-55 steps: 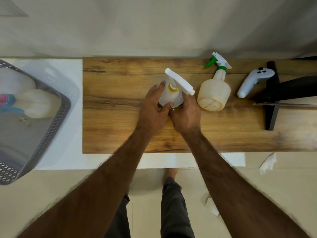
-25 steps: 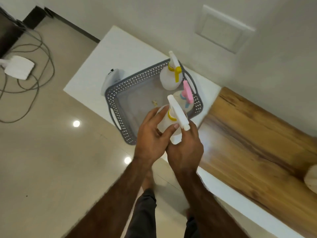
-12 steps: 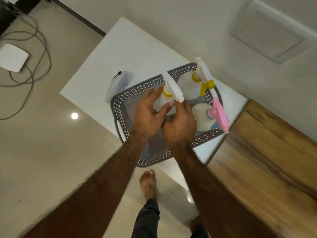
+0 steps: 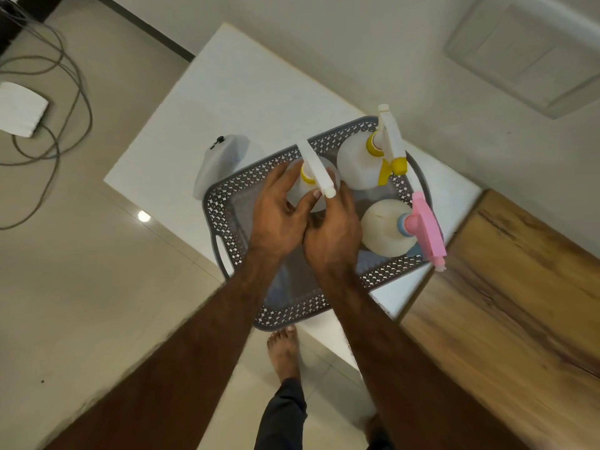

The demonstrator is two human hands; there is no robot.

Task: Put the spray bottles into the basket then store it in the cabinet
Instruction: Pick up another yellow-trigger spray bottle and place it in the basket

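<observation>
Your left hand and right hand hold the translucent white spray bottle with the yellow collar and white trigger head upright, its long axis vertical, directly between your fingers, which are wrapped around its body. It sits low inside the grey perforated plastic basket on the white tabletop; whether its base touches the floor is hidden. Both hands are equally near.

Count: three bottles in the basket, including the yellow-triggered bottle and the pink-triggered bottle beyond your right fingers. One basket.
</observation>
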